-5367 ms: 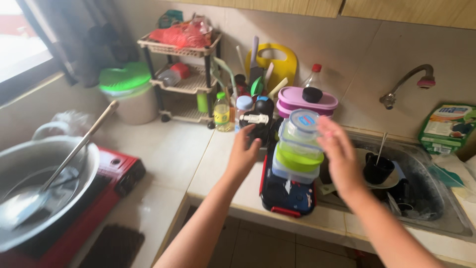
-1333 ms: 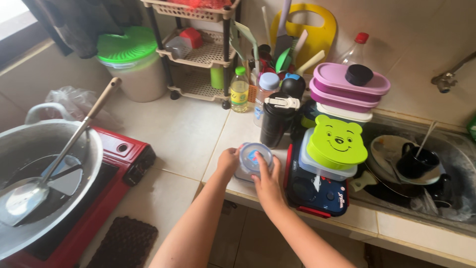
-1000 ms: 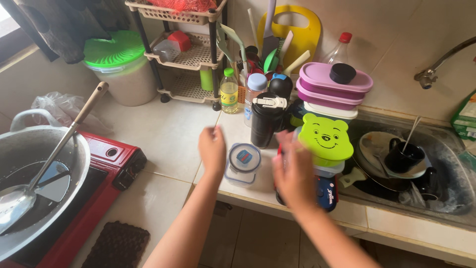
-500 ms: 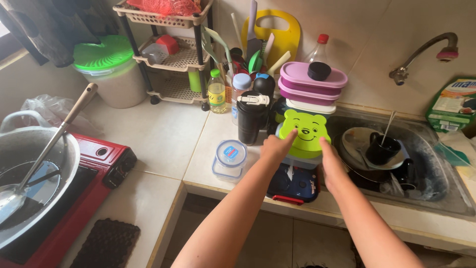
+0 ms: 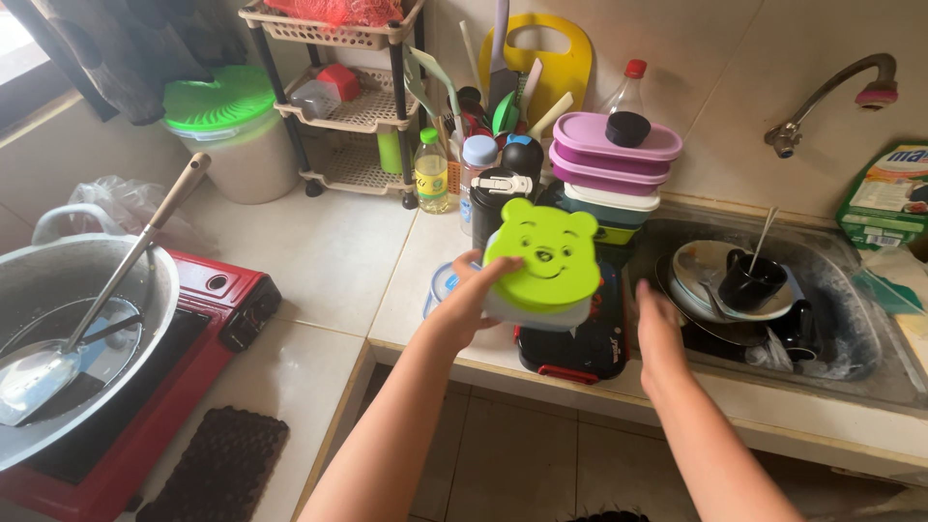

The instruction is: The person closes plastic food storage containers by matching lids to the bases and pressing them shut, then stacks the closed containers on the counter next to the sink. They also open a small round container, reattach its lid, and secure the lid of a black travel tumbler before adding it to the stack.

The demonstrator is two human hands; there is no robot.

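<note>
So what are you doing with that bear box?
The person's left hand holds a container with a green bear-face lid lifted above the counter. The right hand is open and empty beside a dark lunchbox at the counter edge. A small round container with a blue lid sits partly hidden behind the left hand. Dirty dishes fill the sink.

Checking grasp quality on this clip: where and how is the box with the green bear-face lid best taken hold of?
Grip the clear body under the rim, not the lid. The bear-lid box is lifted and tilted toward the camera, held only by the left hand at its left edge. The right hand is open and free on the right, so probably come from that side and clasp the opposite wall; the overhanging lid could pop off.
</note>
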